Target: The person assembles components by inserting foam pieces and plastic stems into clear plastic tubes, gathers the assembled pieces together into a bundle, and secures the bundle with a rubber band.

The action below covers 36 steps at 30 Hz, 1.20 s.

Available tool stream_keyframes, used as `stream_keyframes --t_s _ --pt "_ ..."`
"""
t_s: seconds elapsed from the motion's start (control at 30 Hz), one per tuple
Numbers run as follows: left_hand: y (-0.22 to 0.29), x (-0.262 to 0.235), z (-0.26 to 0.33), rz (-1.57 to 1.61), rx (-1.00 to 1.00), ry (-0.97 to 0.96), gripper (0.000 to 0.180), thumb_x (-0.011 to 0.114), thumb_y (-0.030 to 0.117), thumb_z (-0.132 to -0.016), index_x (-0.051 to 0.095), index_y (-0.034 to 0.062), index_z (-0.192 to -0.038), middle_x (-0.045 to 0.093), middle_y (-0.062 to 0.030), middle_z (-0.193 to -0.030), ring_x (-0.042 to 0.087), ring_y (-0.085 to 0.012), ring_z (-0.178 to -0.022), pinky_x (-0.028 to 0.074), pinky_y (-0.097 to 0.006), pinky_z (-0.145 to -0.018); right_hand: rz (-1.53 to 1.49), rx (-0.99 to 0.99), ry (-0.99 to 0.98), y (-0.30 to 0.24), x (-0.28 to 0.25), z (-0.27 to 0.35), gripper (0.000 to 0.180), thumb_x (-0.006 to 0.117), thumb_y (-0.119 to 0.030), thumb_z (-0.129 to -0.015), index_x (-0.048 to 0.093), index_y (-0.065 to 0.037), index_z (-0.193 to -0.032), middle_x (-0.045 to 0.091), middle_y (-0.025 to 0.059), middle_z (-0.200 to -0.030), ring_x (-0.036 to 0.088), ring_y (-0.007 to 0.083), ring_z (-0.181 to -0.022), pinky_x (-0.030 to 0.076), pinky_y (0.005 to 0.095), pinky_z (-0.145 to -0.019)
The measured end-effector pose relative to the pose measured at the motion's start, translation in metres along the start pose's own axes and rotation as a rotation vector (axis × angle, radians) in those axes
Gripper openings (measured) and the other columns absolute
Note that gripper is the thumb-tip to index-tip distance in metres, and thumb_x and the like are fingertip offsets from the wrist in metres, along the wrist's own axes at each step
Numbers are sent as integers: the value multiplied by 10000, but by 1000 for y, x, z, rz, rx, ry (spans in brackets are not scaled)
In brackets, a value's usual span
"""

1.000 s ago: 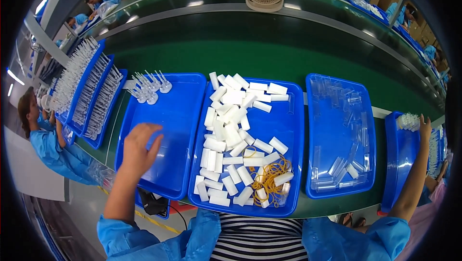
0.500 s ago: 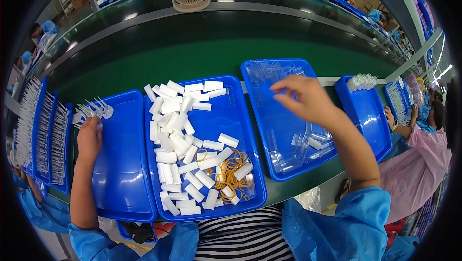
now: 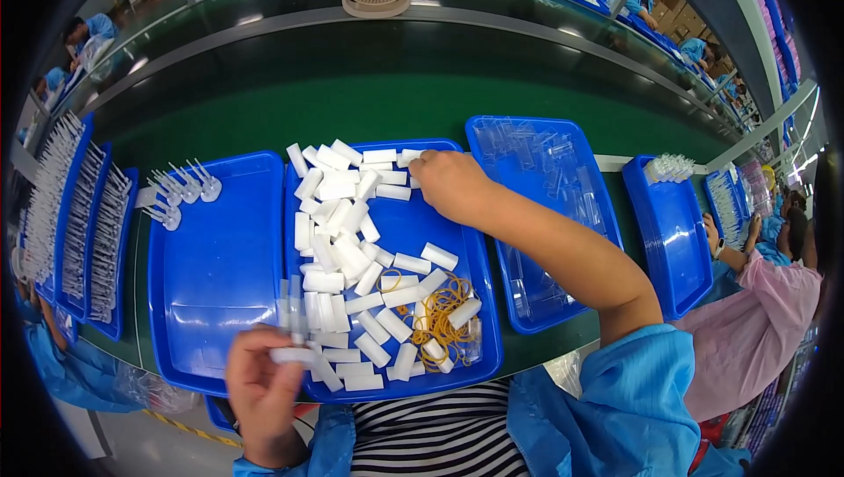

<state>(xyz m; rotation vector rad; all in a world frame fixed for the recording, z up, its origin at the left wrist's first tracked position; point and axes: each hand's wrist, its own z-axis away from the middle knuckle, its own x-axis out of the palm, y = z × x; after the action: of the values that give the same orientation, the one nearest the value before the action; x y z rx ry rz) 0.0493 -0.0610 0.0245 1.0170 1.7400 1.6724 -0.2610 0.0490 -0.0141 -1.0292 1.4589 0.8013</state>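
Note:
My left hand (image 3: pixel 262 389) is at the near edge of the middle blue tray (image 3: pixel 413 231) and holds a small white block (image 3: pixel 293 356) with clear plastic pieces sticking up from it. My right hand (image 3: pixel 450 183) reaches across the same tray to its far right corner, fingers curled down on the white blocks (image 3: pixel 338 213) piled there; whether it grips one is hidden. Yellow rubber bands (image 3: pixel 440 310) lie in the tray's near right corner.
An almost bare blue tray (image 3: pixel 215 275) lies left, with clear plastic pieces (image 3: pixel 180 189) at its far corner. A tray of clear parts (image 3: pixel 549 213) lies right, another tray (image 3: pixel 673 240) beyond it. Racks of parts (image 3: pixel 79 213) stand far left. A person in pink (image 3: pixel 760 319) sits right. A green conveyor (image 3: pixel 413 81) runs behind.
My left hand came back from the left tray's far corner to the near edge, now holding a white block with clear pieces. My right hand moved from the clear-parts tray to the white blocks.

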Motion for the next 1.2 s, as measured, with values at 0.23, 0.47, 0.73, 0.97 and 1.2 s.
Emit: stream_keyframes --t_s 0.23,0.47,0.73,0.97,1.2 --pt "-27 27 8 328 -147 -278 261 581 -83 -782 481 0 -1009 484 -100 -977 550 -165 -904 458 -278 -821 -213 1 -284 -24 -17 32 264 649 -99 -661 608 -33 -913 600 121 -858 609 270 -804 499 358 -691" --pt "-36 29 8 214 -87 -456 254 605 -73 -781 518 14 -1003 473 -106 -976 542 -160 -922 465 -240 -766 -1395 272 -277 -48 -46 87 212 608 -129 -828 577 -19 -1008 621 93 -903 562 106 -703 456 225 -629" --pt "-31 35 2 66 114 -472 205 687 -31 -721 687 35 -915 591 -140 -1008 603 -160 -817 492 -233 -673 -2145 373 -49 -79 -51 115 319 476 -33 -888 445 -26 -1206 600 120 -983 449 55 -592 372 174 -529" --pt "-32 43 5 111 65 -497 197 676 -23 -732 685 32 -920 601 -142 -1013 616 -171 -848 509 -250 -710 -2395 403 43 -83 -42 111 304 450 -9 -862 460 -44 -1163 575 108 -926 421 73 -593 331 195 -506" --pt "-40 51 4 182 -10 -510 210 674 -46 -726 662 7 -930 597 -162 -1028 618 -199 -906 511 -268 -767 -2353 426 95 -83 -32 114 100 527 -123 -882 505 -66 -961 512 69 -805 401 79 -574 320 198 -458"
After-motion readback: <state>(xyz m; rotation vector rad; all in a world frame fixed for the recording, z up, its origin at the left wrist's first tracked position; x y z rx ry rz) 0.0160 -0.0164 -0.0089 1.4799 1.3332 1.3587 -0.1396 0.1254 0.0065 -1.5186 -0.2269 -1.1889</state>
